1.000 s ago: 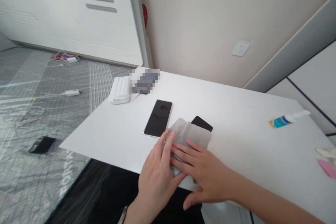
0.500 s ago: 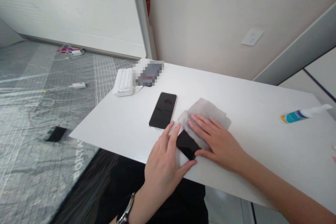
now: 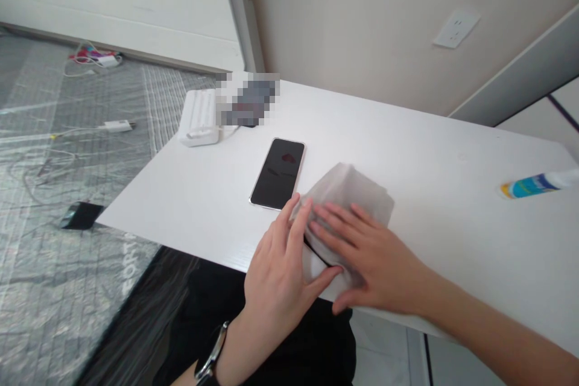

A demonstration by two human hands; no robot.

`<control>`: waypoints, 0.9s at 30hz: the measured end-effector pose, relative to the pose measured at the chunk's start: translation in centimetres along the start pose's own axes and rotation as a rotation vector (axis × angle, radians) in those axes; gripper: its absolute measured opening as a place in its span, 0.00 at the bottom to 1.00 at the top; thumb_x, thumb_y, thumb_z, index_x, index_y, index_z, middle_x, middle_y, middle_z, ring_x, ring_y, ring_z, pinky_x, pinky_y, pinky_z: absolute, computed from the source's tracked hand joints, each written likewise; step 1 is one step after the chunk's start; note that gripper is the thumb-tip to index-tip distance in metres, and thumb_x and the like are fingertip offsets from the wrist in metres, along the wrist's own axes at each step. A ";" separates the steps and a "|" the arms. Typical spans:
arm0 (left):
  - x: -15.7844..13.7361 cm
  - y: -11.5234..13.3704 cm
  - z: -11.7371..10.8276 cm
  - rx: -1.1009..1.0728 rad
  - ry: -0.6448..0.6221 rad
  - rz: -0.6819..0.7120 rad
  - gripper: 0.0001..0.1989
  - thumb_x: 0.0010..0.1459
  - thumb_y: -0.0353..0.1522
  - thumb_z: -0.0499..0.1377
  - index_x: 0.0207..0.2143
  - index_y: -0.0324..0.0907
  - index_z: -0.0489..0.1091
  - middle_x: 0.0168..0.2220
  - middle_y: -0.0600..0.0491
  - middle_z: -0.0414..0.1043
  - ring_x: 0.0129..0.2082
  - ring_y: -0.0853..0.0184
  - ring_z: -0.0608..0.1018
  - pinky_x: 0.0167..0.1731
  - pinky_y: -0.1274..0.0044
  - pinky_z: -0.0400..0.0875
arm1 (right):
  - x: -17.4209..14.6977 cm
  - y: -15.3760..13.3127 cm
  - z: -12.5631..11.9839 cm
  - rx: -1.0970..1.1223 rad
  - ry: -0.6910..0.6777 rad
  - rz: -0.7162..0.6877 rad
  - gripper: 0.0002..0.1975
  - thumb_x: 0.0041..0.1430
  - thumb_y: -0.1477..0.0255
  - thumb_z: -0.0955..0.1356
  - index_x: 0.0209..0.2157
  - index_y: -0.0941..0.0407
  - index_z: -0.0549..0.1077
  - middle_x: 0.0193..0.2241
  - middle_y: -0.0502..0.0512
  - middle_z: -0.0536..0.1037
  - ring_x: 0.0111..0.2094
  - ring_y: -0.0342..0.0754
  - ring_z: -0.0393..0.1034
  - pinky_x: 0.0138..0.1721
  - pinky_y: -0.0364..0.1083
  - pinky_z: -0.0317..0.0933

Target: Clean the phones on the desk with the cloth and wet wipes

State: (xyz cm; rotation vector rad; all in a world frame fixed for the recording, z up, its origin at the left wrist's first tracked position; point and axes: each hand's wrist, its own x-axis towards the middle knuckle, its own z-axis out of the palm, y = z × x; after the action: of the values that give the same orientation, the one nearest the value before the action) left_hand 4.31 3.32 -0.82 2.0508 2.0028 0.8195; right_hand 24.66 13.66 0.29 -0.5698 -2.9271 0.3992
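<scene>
Light bright, soft; source out of frame. Table (image 3: 429,157) v. pale. Faint soft shadow under R hand (image 3: 380,253). Phone (image 3: 278,175) screen glossy, dull red reflection nr its top. Pale glare streaks on plastic sheet (image 3: 122,163) beyond table's L edge. Slight blur: R hand, cloth (image 3: 353,187), bottle (image 3: 527,187) nr table's R end, socket (image 3: 456,28). Mosaic blocks over dark item (image 3: 251,99), table's far L corner. Wide-angle stretch twd frame edges.

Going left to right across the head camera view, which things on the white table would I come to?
White box-shaped device, dark-screened phone, gray cloth, blue-labelled bottle.
</scene>
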 end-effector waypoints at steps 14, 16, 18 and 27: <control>-0.1 0.0 -0.1 0.008 0.013 0.017 0.50 0.60 0.51 0.67 0.74 0.44 0.45 0.72 0.40 0.57 0.67 0.50 0.70 0.60 0.63 0.74 | -0.1 -0.1 -0.1 0.015 -0.017 -0.051 0.48 0.66 0.38 0.57 0.75 0.54 0.50 0.74 0.57 0.53 0.74 0.58 0.50 0.73 0.60 0.46; 0.0 0.1 -0.1 0.007 0.013 0.014 0.51 0.60 0.52 0.66 0.74 0.44 0.45 0.72 0.39 0.57 0.65 0.49 0.72 0.58 0.63 0.75 | -0.1 0.3 -0.2 -0.050 0.043 0.092 0.42 0.71 0.43 0.57 0.75 0.52 0.48 0.75 0.57 0.52 0.74 0.60 0.49 0.72 0.64 0.46; 0.1 0.1 -0.1 -0.001 0.016 0.016 0.51 0.60 0.52 0.66 0.74 0.45 0.45 0.72 0.38 0.57 0.64 0.49 0.73 0.57 0.63 0.76 | -0.2 0.4 -0.2 -0.084 0.073 0.166 0.43 0.70 0.43 0.58 0.75 0.53 0.48 0.75 0.59 0.51 0.75 0.64 0.47 0.72 0.68 0.45; 0.3 0.2 -0.1 -0.037 0.020 0.047 0.52 0.59 0.52 0.67 0.74 0.45 0.44 0.73 0.40 0.55 0.69 0.51 0.68 0.62 0.65 0.71 | -0.3 1.1 -0.7 -0.065 0.004 0.138 0.41 0.72 0.43 0.53 0.75 0.53 0.47 0.76 0.57 0.49 0.75 0.61 0.45 0.73 0.66 0.41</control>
State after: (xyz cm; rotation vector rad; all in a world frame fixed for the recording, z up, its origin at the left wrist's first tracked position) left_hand 4.41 3.62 -0.61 2.0843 1.9418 0.8826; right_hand 25.47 14.67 0.67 -0.7834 -2.9159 0.3186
